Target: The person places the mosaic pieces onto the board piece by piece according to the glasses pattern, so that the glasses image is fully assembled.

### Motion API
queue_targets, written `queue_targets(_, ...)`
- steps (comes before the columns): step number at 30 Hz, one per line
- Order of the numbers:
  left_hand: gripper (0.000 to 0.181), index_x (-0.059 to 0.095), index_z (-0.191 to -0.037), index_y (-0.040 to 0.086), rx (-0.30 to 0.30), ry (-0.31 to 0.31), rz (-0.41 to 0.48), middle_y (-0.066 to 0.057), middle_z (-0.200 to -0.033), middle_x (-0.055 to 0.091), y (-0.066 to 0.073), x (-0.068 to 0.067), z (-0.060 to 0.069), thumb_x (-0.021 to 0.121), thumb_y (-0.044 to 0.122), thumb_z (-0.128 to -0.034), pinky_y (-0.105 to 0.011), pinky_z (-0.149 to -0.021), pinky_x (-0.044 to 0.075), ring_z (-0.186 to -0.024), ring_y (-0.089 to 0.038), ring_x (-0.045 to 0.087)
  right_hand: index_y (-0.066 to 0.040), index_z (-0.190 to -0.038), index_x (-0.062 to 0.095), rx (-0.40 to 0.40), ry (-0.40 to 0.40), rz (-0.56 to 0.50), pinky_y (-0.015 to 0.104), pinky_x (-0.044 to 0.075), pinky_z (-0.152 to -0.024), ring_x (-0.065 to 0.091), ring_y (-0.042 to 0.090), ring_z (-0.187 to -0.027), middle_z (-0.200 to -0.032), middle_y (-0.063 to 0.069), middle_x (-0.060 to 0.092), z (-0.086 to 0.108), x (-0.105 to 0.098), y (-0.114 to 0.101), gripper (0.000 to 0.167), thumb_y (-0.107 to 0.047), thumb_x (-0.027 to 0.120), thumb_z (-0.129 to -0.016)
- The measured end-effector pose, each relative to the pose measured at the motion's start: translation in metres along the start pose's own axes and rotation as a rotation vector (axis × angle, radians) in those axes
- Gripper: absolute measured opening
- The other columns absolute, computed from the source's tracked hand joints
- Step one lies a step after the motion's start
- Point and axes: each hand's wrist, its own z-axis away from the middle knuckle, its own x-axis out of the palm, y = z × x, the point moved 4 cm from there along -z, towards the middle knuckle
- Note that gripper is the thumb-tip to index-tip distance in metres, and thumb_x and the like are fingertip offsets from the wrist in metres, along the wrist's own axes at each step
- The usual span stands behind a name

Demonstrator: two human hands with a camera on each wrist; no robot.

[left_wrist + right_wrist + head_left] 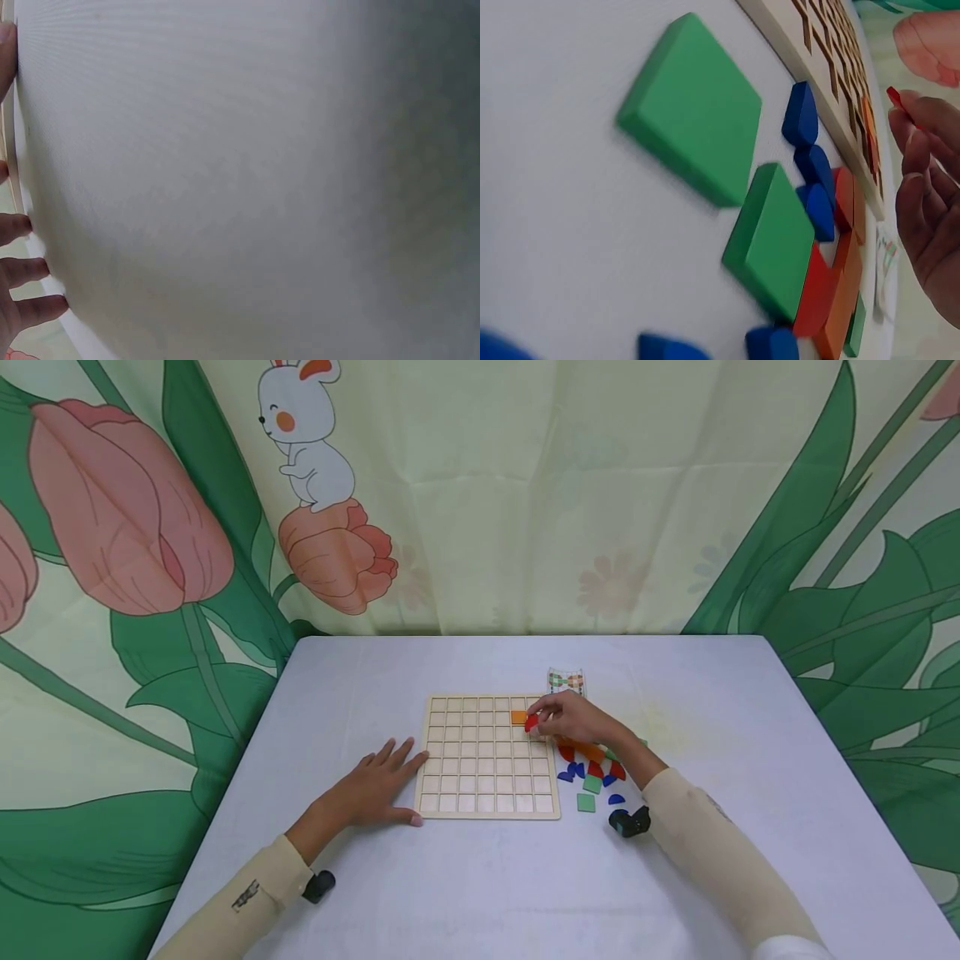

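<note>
A wooden grid board (483, 817) lies flat on the white table. One orange square tile (518, 717) sits in a cell near its top right. My right hand (573, 717) is over the board's upper right, pinching a red tile (532, 722) between thumb and fingers; in the right wrist view only a red edge (895, 97) of it shows. My left hand (382, 783) rests spread along the board's left side, fingertips at its edge. In the left wrist view the fingers (37, 309) look straight and hold nothing.
Right of the board lie loose wooden pieces: green squares (586, 802), blue half-rounds (617, 799), red pieces (618, 770) and orange ones under the right forearm. A printed pattern card (566, 681) lies behind the right hand. A patterned curtain (487, 527) hangs behind the table.
</note>
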Motion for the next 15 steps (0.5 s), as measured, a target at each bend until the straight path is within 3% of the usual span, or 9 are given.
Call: queue_targets(15,0.106,0.027,-0.160,0.024,0.007,0.001,0.000,-0.013,-0.168,0.020,-0.002,0.002,0.000,0.063,0.079,-0.0773,-0.065,-0.113,0.031,-0.152,-0.045,0.018,-0.008,-0.118,0.071,-0.049,0.012,0.039,0.027,0.049,-0.068,0.057,0.019,-0.083,-0.088,0.003,0.066,-0.028,0.015,-0.012,0.028,-0.017,0.075,-0.091)
